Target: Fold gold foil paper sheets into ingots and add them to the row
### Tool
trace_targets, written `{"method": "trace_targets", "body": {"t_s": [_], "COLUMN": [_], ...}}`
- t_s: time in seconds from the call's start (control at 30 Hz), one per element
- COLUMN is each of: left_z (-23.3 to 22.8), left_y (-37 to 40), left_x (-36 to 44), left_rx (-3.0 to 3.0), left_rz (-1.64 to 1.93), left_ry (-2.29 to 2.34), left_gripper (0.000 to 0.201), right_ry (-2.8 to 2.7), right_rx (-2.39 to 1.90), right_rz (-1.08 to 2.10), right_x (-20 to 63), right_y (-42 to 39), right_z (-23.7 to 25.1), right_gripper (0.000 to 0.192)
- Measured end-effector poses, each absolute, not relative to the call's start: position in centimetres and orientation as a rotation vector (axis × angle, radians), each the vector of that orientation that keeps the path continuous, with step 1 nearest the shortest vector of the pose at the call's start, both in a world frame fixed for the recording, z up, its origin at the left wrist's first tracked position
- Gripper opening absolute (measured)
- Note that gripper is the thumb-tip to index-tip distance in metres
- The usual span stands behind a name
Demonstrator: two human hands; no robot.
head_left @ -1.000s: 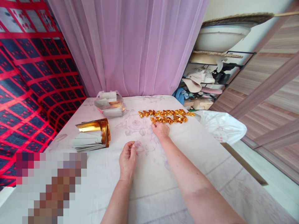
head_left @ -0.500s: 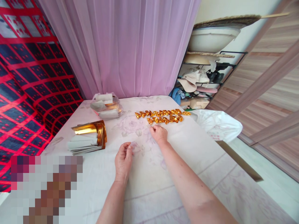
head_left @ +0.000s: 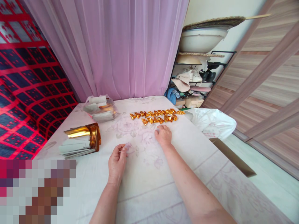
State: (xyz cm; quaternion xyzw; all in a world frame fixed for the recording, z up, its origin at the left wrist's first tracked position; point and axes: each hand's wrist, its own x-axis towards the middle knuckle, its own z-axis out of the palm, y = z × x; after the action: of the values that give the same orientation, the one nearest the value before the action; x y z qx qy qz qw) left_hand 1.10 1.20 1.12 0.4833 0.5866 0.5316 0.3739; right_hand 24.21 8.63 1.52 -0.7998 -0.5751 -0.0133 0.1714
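My left hand (head_left: 116,161) hovers above the tablecloth with its fingers loosely curled, thumb a little apart, and nothing visible in it. Just in front of the second row of twisted gold foil pieces (head_left: 160,120), my right hand (head_left: 164,135) is loosely open. I see nothing in its fingers and it does not touch the row. A farther row of gold foil twists (head_left: 158,113) lies right behind. To the left of my left hand is a stack of gold foil sheets (head_left: 80,141), pale backs showing, its gold edges curling at the right.
Behind the stack, a clear plastic bag (head_left: 100,109) holds more sheets. The floral tablecloth (head_left: 144,186) covers the table. A white plastic bag (head_left: 215,121) is by its right edge. A shelf rack with shoes (head_left: 196,74) and a basin (head_left: 203,39) stands beyond, beside a purple curtain (head_left: 116,49).
My right hand has drawn off to the right from the near end of the front row, and its fingers have loosened from a pinch. My left hand looks nearly the same. The view has turned slightly right.
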Motion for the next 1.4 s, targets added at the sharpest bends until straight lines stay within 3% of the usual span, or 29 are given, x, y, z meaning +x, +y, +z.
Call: {"method": "trace_targets", "body": {"t_s": [0.2,0.63,1.4], "left_z": [1.0,0.7,1.0], "left_y": [1.2,1.2,1.1], "left_x": [1.1,1.0,1.0], "left_rx": [1.253,1.288,1.306], "left_rz": [1.348,1.346,1.308], "left_ry": [1.513,1.536,1.546], "left_gripper": [0.041,0.036,0.036], "right_ry": [-1.488,-1.435,-1.42], "right_rx": [-2.391,-2.41,-2.332], "right_rz": [-0.025,0.013,0.009], "right_x": [25.8,28.6,29.9], "right_y": [9.5,11.7,12.4], "right_z": [1.4,1.2,1.0], "right_gripper": [0.05,0.037,0.037]}}
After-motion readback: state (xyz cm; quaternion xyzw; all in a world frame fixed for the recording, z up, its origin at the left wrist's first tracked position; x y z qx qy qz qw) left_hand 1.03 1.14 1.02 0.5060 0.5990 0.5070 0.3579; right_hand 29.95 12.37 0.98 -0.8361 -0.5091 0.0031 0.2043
